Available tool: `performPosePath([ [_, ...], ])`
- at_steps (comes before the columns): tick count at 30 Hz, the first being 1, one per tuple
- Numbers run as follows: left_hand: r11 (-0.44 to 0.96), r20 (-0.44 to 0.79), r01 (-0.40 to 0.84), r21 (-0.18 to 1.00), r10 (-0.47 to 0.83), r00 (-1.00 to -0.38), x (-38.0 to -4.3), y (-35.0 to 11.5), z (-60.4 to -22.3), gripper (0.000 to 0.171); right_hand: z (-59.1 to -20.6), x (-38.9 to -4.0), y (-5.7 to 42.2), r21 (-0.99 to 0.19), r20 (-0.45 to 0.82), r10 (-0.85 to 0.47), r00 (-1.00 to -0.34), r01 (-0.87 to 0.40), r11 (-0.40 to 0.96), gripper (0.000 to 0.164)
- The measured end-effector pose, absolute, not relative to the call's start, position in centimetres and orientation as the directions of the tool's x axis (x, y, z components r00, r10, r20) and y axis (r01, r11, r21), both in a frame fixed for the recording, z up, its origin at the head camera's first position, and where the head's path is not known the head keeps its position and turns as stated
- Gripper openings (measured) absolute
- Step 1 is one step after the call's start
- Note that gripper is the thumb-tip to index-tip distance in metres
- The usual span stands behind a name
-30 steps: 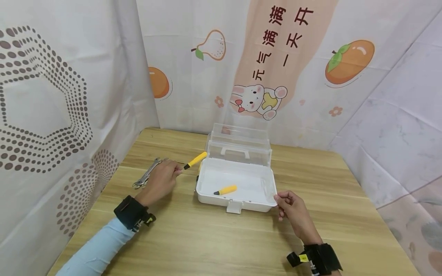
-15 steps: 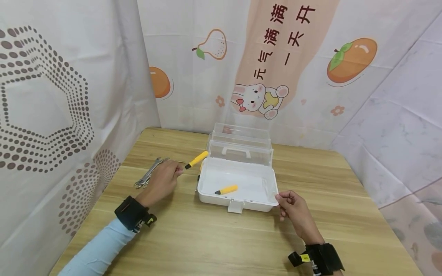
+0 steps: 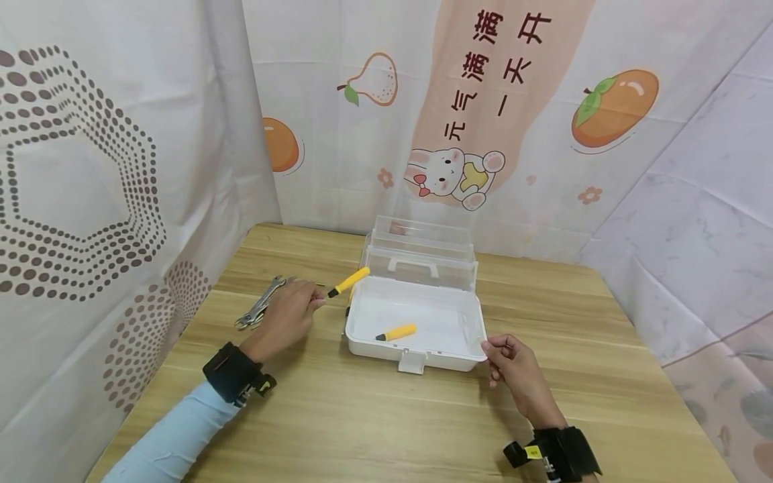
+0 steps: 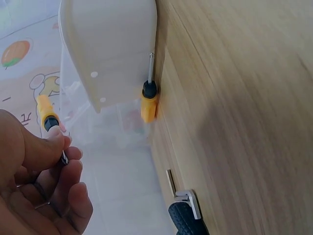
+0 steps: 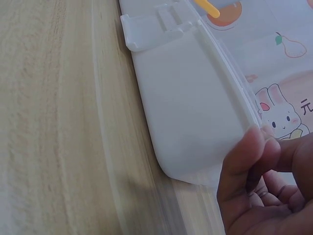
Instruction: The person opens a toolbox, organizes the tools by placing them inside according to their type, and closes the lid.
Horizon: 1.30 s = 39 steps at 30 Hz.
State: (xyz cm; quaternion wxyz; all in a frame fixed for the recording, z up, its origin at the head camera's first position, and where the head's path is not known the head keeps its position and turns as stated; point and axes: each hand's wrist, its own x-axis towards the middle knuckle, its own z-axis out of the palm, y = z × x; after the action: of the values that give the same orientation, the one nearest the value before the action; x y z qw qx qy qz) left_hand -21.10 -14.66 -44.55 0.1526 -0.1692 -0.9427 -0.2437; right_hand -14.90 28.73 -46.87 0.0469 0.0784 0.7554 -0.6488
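Observation:
In the head view, my left hand [image 3: 292,308] pinches a screwdriver [image 3: 350,282] by its shaft, its yellow handle pointing up and right near the toolbox's left side. The left wrist view shows the thumb and fingers of that left hand [image 4: 44,171] round the metal shaft, below the black collar. A white toolbox [image 3: 417,359] stands open, with a second yellow screwdriver [image 3: 396,332] lying inside near the front. My right hand [image 3: 516,372] pinches the toolbox's rim at the front right corner; in the right wrist view its thumb and forefinger meet at that edge.
Another yellow-handled screwdriver [image 4: 149,103] lies on the table against the toolbox's left side. Metal wrenches [image 3: 258,305] and a black-handled tool with hex keys [image 4: 188,213] lie left. The clear lid [image 3: 423,258] is tipped back toward the printed curtain [image 3: 338,201].
My left hand has shifted slightly right, carrying the screwdriver a little toward the toolbox. The right hand stays at the corner of the box.

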Motion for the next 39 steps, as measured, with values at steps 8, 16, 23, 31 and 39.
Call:
performPosePath([
  [8,0.817,0.362,0.396,0.418,0.250,-0.898,-21.09,-14.32,-44.55,0.004,-46.96,-14.91,28.76,-0.976,-0.160,0.055,-0.986,0.166,0.138,0.029],
  [16,0.808,0.356,0.402,0.430,0.258,-0.898,-20.98,-14.03,-44.68,0.005,-47.17,-14.86,28.82,-0.976,-0.165,0.060,-0.985,0.171,0.132,0.027],
  [23,0.801,0.386,0.424,0.423,0.264,-0.884,-21.16,-13.95,-44.81,0.004,-47.25,-14.93,28.94,-0.975,-0.163,0.054,-0.985,0.169,0.142,0.031],
  [31,0.802,0.377,0.420,0.424,0.265,-0.887,-21.18,-13.80,-44.74,0.004,-47.10,-14.98,28.86,-0.974,-0.177,0.057,-0.983,0.183,0.131,0.028],
  [39,0.792,0.358,0.411,0.451,0.261,-0.897,-21.10,-13.65,-44.65,0.005,-47.03,-14.98,28.84,-0.974,-0.175,0.051,-0.983,0.180,0.136,0.030],
])
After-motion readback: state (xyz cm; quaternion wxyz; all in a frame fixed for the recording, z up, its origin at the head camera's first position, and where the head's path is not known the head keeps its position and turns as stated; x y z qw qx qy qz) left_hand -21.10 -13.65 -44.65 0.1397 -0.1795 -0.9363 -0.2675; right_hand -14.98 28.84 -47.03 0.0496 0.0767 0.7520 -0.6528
